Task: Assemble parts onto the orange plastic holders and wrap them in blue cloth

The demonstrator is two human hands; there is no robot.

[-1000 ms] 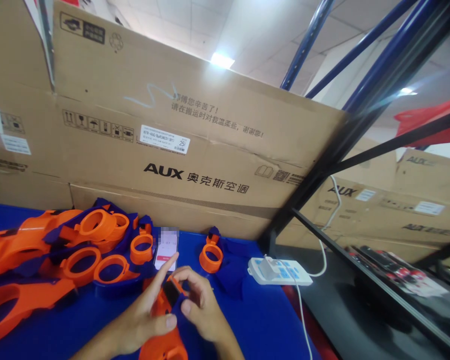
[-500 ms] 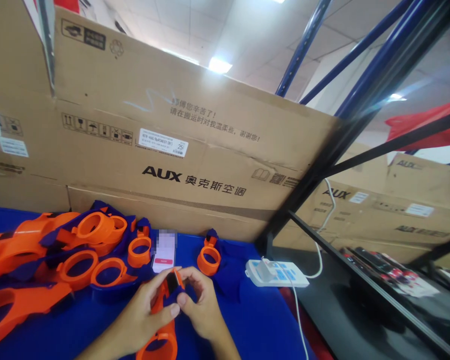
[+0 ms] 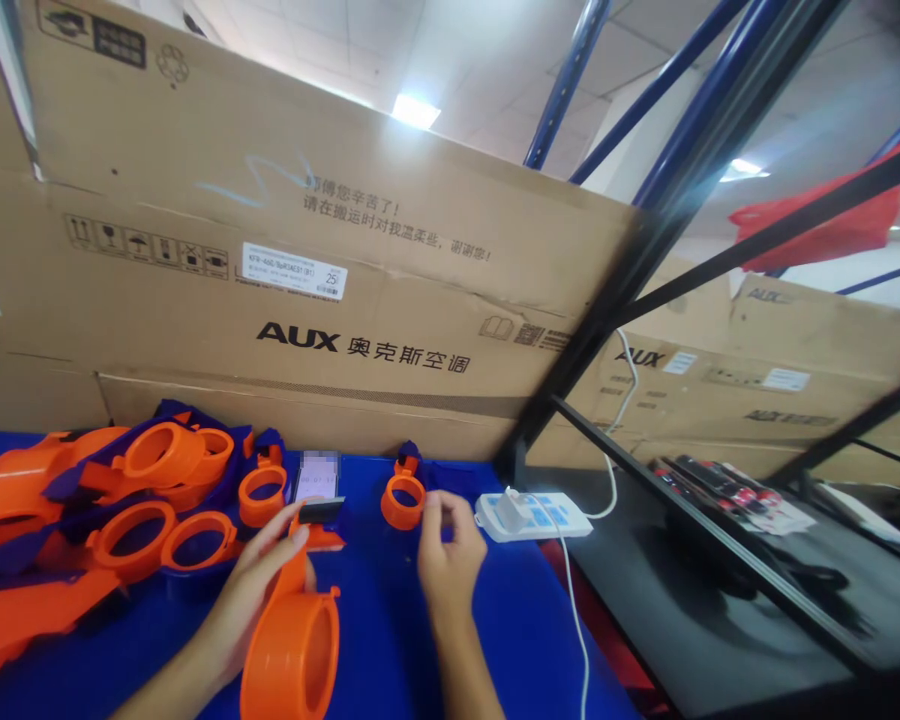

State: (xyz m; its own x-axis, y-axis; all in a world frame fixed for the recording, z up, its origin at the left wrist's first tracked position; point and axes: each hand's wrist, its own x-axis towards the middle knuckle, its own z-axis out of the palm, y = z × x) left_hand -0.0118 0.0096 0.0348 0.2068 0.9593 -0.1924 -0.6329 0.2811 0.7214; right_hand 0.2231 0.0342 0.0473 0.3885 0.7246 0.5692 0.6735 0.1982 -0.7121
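My left hand [image 3: 244,590] is closed around the handle of an orange tape dispenser [image 3: 289,650]. Its round hub faces me at the bottom, and a dark flat piece [image 3: 322,510] sits across its far end. Apart from it, to the right, my right hand [image 3: 451,550] is raised over the blue table with thumb and fingers pinched together; whatever they hold, if anything, is hidden. Just left of those fingertips lies a smaller orange ring piece [image 3: 403,503] with a dark blue top. Dark blue material [image 3: 454,475] lies behind the right hand.
Several orange dispensers and rings [image 3: 131,540] are heaped with dark blue material on the left. A phone [image 3: 317,478] lies beyond my left hand. A white power strip [image 3: 536,516] with a cable is at the right, beside a black rack post [image 3: 570,370]. Cardboard boxes [image 3: 390,400] wall the back.
My right hand has left the dispenser and moved right, near the small ring piece. My left hand keeps the dispenser, which is now turned with its hub higher. The view has shifted right.
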